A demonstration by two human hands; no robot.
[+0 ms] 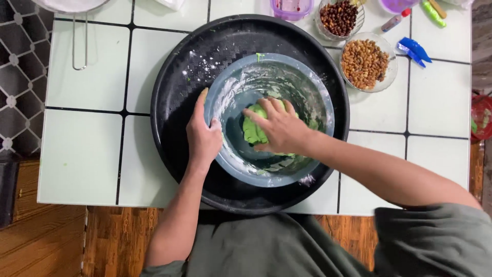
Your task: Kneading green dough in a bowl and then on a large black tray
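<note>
A lump of green dough (252, 131) lies in a flour-smeared grey bowl (318, 100), which sits inside a large round black tray (177, 77) on a white tiled table. My right hand (279, 125) presses down on the dough inside the bowl, fingers spread over it. My left hand (202, 133) grips the bowl's left rim, thumb hooked over the edge.
Two glass bowls stand at the back right, one with dark beans (338, 18) and one with peanuts (365, 62). A purple container (292, 7), a blue clip (414, 50) and small bottles lie nearby. A wire handle (79, 43) hangs at the back left. Wooden floor shows below the table edge.
</note>
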